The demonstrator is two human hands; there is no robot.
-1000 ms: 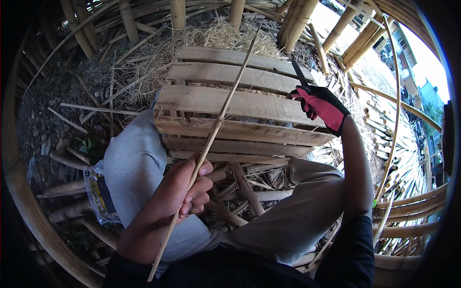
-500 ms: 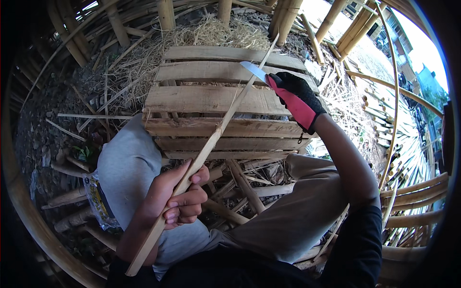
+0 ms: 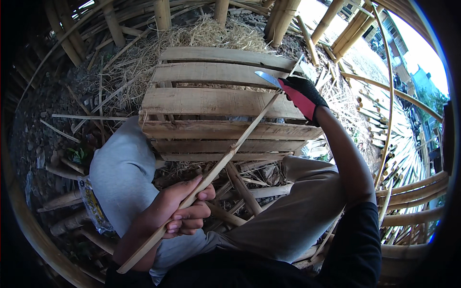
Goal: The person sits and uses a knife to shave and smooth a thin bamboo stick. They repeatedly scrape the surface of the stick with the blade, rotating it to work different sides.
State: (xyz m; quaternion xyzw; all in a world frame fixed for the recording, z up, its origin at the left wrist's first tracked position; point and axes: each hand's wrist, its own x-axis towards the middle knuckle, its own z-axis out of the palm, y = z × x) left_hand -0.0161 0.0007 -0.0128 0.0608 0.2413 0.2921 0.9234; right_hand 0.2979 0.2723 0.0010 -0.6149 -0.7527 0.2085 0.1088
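Note:
My bare left hand [image 3: 185, 209] is closed round the lower part of a long bamboo strip [image 3: 249, 126], which slants up and away to the right over a slatted wooden crate [image 3: 192, 100]. A knot shows midway along the strip. My right hand [image 3: 303, 96], in a black and pink glove, grips a knife [image 3: 267, 78]; its handle is hidden in the glove. The blade points left and lies against the strip near its far end, above the crate's right side. Part of the strip passes behind the glove.
Wood shavings [image 3: 211, 36] are heaped behind the crate. Upright bamboo posts [image 3: 283, 21] stand at the back. Cut bamboo poles [image 3: 384, 120] lie in a pile at the right, beyond a thin bent pole [image 3: 390, 110]. A plastic packet [image 3: 94, 204] lies beside my left leg.
My right hand and the knife have shifted slightly right and nearer. The strip's far end has swung right and lower, while my left hand keeps its hold.

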